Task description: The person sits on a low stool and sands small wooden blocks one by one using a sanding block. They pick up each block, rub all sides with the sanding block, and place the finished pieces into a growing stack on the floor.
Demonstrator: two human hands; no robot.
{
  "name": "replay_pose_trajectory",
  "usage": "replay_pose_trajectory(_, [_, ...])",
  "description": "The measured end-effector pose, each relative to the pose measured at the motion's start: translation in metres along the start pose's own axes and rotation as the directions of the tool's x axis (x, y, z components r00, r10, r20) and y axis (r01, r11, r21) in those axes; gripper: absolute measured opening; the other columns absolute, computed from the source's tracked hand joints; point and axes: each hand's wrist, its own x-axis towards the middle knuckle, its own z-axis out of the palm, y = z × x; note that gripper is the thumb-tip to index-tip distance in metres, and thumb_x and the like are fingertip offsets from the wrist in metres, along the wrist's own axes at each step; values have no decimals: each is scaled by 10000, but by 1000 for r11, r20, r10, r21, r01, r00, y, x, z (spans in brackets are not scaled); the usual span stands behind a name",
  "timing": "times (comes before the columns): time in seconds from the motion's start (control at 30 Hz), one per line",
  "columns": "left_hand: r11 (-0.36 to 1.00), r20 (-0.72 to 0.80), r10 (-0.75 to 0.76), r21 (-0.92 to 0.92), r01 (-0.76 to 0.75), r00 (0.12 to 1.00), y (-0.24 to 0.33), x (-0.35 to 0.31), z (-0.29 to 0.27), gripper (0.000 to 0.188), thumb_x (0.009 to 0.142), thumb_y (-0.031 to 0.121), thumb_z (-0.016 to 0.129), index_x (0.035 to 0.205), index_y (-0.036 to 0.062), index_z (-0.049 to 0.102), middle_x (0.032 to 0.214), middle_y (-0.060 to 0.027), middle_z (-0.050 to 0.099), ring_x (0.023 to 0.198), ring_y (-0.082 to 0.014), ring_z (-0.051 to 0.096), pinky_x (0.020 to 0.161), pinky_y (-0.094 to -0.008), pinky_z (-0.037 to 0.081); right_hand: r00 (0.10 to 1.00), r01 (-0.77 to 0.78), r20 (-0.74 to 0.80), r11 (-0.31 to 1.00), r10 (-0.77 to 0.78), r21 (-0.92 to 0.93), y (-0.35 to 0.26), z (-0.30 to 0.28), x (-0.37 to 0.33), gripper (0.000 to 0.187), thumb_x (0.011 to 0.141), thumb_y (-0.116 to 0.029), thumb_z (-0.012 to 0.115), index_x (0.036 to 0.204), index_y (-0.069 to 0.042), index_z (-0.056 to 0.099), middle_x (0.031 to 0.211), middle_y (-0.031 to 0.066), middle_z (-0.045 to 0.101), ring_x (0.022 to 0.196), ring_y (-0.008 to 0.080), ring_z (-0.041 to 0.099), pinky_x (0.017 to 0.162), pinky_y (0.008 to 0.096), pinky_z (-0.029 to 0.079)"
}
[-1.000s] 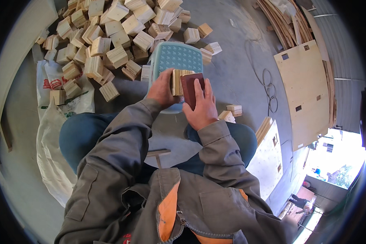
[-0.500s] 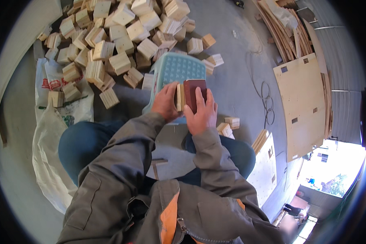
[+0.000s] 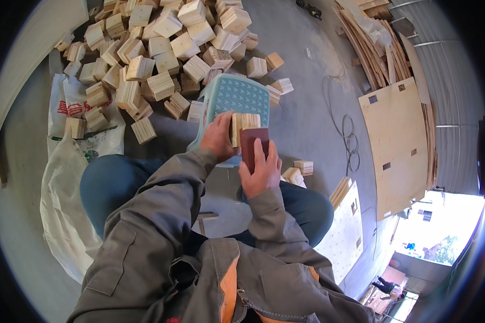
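My left hand (image 3: 218, 135) grips a plywood block (image 3: 246, 121) from its left side, over the top of a pale blue plastic stool (image 3: 237, 92). Layered edges show on the block's upper face. In my right hand (image 3: 263, 171) is a flat, dark red sanding block (image 3: 253, 141), its fingers spread along the back. The sanding block lies against the near, right part of the plywood block and covers some of it. The contact face between the two is hidden.
A large heap of plywood blocks (image 3: 159, 64) lies beyond the stool to the left. A white woven sack (image 3: 73, 177) is spread at the left. Two blocks (image 3: 303, 167) sit by my right knee. Plywood sheets (image 3: 396, 145) and a thin cable (image 3: 350, 142) are at the right.
My right hand has drawn the sanding block toward me along the plywood block, uncovering more of its layered face. The left hand keeps its hold in nearly the same place.
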Motion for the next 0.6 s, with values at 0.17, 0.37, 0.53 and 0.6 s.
replay_pose_trajectory(0.17, [999, -12, 29, -19, -29, 1000, 1, 0, 3, 1020, 681, 273, 986, 1519, 77, 440, 1450, -230, 563, 1277, -475, 602, 1084, -521, 520, 998, 60, -31, 998, -60, 0, -1, -6, -20, 797, 863, -246, 824, 1581, -77, 523, 1586, 345, 412, 1323, 531, 527, 1113, 598, 454])
replay_pose_trajectory(0.37, [999, -32, 31, -14, -31, 999, -4, -3, 3, 1002, 687, 259, 982, 1517, 72, 454, 1431, -233, 573, 1283, -469, 604, 1093, -513, 513, 992, 99, -84, 995, -97, 15, 1, 21, 57, 743, 881, -256, 799, 1559, -74, 556, 1558, 332, 465, 1349, 505, 537, 1136, 579, 443])
replay_pose_trajectory(0.53, [998, 32, -60, -3, 60, 998, 13, -2, -3, 1149, 573, 233, 1039, 1537, 82, 431, 1457, -203, 560, 1315, -438, 585, 1119, -489, 499, 995, -81, 46, 990, 86, -114, 6, 32, 155, 734, 880, -327, 770, 1563, -148, 565, 1573, 226, 472, 1296, 475, 559, 1112, 525, 485])
replay_pose_trajectory(0.6, [999, 35, -49, -7, 50, 998, 15, -1, -2, 1152, 575, 232, 1038, 1540, 84, 426, 1458, -207, 557, 1313, -443, 585, 1118, -488, 500, 995, -76, 50, 991, 82, -114, 7, 30, 156, 727, 892, -337, 756, 1566, -146, 563, 1577, 219, 470, 1288, 476, 560, 1111, 524, 485])
